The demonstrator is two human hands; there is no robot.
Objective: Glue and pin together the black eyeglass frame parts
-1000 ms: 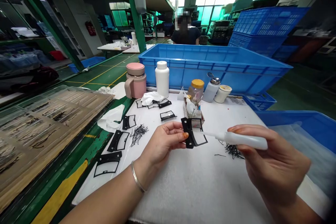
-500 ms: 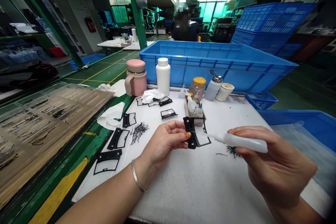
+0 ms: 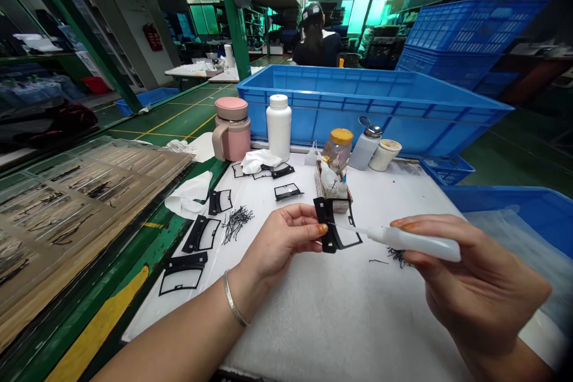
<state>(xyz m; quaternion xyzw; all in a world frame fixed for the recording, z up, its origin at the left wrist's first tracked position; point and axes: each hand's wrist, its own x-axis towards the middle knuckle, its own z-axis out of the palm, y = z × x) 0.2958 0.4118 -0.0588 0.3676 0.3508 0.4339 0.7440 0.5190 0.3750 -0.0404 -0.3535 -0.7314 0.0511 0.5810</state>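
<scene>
Pinched between the thumb and fingers of my left hand [image 3: 299, 231] is a black plastic frame [image 3: 330, 241], held up off the white tabletop [image 3: 313, 310]. My right hand [image 3: 470, 274] grips a white glue bottle [image 3: 423, 243] with a long thin nozzle. The nozzle tip points left and reaches the frame's thick dark edge near my left thumb; whether it touches cannot be made out. Below the bottle lies a small heap of black strips [image 3: 398, 256], partly behind my right fingers. More black frames [image 3: 201, 234] lie to the left, beside a larger pile of black strips [image 3: 239, 222].
A pink mug [image 3: 233, 131], a white bottle [image 3: 279, 128], a yellow-lidded jar [image 3: 339, 146] and a pump bottle [image 3: 366, 146] stand along the back, before a big blue crate [image 3: 380, 104]. A compartment tray [image 3: 89, 191] lies left. A person [image 3: 316, 42] sits beyond.
Both hands hold nearly the same pose; the frame and the glue bottle sit very slightly further right in view. The camera view has shifted a little.
</scene>
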